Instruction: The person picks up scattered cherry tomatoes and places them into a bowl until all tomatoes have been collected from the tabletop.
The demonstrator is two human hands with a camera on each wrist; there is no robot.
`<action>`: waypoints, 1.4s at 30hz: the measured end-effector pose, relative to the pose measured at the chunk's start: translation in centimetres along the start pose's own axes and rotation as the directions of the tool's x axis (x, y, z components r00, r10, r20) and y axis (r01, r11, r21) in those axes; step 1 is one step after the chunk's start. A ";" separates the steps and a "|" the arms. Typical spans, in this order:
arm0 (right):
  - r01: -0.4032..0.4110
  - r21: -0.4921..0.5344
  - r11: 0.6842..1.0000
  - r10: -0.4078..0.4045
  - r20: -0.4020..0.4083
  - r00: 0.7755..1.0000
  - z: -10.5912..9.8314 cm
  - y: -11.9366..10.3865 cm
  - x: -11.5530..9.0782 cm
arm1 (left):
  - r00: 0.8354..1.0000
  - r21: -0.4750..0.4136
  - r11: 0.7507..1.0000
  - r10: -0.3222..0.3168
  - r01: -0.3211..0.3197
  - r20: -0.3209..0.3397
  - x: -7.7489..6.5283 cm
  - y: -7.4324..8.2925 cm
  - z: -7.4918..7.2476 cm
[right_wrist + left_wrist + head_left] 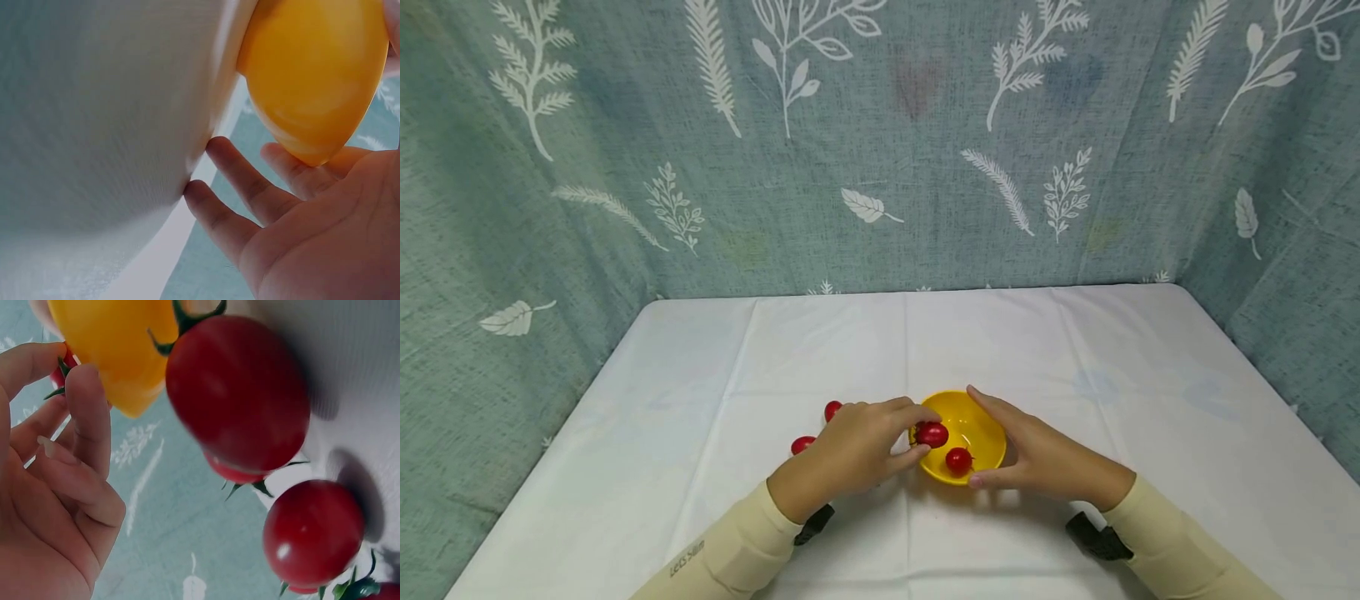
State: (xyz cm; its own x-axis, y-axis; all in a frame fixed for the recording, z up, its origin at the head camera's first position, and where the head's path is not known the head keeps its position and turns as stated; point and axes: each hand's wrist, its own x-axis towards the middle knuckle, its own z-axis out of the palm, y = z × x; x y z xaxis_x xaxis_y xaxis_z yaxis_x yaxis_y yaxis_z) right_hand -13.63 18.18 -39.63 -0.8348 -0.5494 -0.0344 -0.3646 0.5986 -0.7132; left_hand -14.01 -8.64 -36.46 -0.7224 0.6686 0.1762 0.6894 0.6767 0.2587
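Observation:
My left hand (868, 437) pinches a red cherry tomato (932, 434) between thumb and fingertips, over the left side of a small yellow bowl (982, 425). In the left wrist view that tomato (57, 376) is mostly hidden by the fingers, its green stem showing. A second cherry tomato (958, 462) lies inside the bowl. My right hand (1037, 454) holds the bowl from the right, thumb at the near rim and a finger at the far rim. In the right wrist view its other fingers (215, 212) spread out, their tips at the white cloth.
Left of my left hand, two cherry tomatoes, one farther back (832, 410) and one nearer (802, 445), lie on the white-covered table (737, 350). The left wrist view shows several tomatoes (312, 531) with green stems. A leaf-patterned green curtain (925, 167) surrounds the table's back and sides.

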 end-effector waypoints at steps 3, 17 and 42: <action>0.013 -0.003 1.000 -0.013 0.000 1.000 0.0 -0.1 0.0 | 0.999 -0.002 0.999 -0.038 0.038 0.038 0.3 0.1 0.2; 0.027 0.014 1.000 -0.027 0.015 1.000 0.1 0.1 -0.1 | 0.978 -0.002 0.991 -0.128 0.130 0.162 3.1 0.7 1.2; 0.020 -0.012 1.000 -0.020 0.010 1.000 -0.1 0.3 0.0 | 0.970 -0.022 0.988 -0.144 0.151 0.198 3.9 0.8 1.4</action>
State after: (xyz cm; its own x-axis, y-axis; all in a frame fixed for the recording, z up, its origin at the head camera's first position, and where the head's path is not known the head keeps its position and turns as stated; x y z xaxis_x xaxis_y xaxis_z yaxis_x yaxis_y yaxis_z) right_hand -13.73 18.43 -39.77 -0.8232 -0.5670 -0.0277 -0.3860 0.5949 -0.7050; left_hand -16.20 -5.10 -36.94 -0.7891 0.6118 -0.0542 0.5708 0.7631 0.3033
